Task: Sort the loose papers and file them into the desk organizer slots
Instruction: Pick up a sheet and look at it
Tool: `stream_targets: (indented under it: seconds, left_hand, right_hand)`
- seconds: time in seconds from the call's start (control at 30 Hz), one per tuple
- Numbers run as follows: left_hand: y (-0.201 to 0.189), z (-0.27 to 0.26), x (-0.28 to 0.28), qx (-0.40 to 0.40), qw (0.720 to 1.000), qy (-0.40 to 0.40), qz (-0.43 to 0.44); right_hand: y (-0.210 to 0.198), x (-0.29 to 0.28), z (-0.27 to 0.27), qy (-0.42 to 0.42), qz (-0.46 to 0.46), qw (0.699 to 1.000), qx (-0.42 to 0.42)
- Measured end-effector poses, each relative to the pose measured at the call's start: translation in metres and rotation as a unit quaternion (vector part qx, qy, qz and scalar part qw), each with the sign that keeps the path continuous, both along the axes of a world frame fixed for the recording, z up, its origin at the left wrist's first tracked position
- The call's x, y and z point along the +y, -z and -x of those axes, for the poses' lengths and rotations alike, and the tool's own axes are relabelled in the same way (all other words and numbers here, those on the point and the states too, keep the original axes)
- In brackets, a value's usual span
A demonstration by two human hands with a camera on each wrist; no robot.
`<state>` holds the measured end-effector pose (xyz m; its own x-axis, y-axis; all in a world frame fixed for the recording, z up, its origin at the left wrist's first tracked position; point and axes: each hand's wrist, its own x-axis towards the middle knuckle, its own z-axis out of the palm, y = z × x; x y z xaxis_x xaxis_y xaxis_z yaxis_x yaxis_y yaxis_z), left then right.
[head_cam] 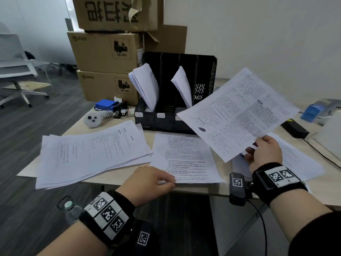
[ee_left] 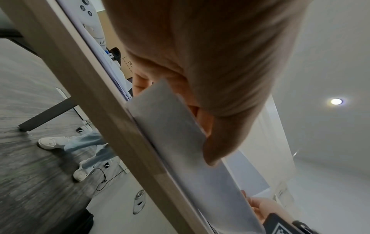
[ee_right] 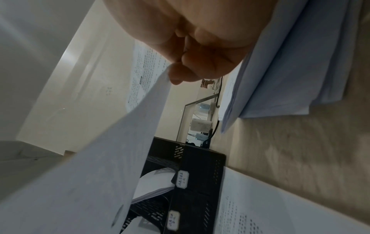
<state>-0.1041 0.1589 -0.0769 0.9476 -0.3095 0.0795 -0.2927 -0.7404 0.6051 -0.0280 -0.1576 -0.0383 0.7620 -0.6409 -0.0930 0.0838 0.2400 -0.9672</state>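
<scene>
Three loose stacks lie on the desk (head_cam: 118,175) below the desk organizer (head_cam: 177,100), which sits at centre frame with papers leaning in its two left slots (the right slot looks empty from here). My right hand (head_cam: 263,152), at right of the head view, pinches a printed sheet (head_cam: 238,115) by its near corner, thumb against curled fingers, holding it raised and tilted toward the organizer. My left hand (head_cam: 147,182), at lower centre, pinches the near edge of the middle stack (head_cam: 184,157) between thumb and fingers. To do this well, I would read the sheet's heading first, match it to a slot label (ee_right: 181,180), then turn the sheet upright and lower it edge-first, since a single page gripped at one corner will likely droop and catch on a divider.
</scene>
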Motion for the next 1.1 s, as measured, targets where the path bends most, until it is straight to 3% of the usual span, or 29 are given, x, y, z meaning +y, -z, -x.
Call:
stream_targets:
  seconds: [0.27,0.53,0.73,0.93,1.0,1.1]
  left_hand:
    - [-0.001,0.003,-0.001,0.02,0.997,-0.028,0.07]
    - [-0.004,0.006,0.001,-0.009,0.997,-0.055,0.06]
    - [-0.018,-0.003,0.012,-0.06,0.959,-0.166,0.223]
    - [-0.033,-0.002,0.014,-0.062,0.93,-0.203,0.301]
    - [-0.033,-0.001,0.014,-0.045,0.933,-0.188,0.305]
    - [-0.028,0.002,0.015,-0.04,0.96,-0.145,0.235]
  right_hand:
    - [-0.004,-0.009,0.007,0.003,-0.003,1.0,-0.001]
    - [-0.008,-0.016,0.013,0.007,-0.047,0.999,-0.001]
    - [-0.006,-0.022,0.011,0.007,-0.094,0.996,-0.002]
    - [-0.002,-0.019,0.012,-0.003,-0.087,0.996,0.013]
    - [-0.001,-0.018,0.013,-0.011,-0.088,0.996,0.012]
    - [-0.001,-0.016,0.013,-0.014,-0.091,0.996,0.013]
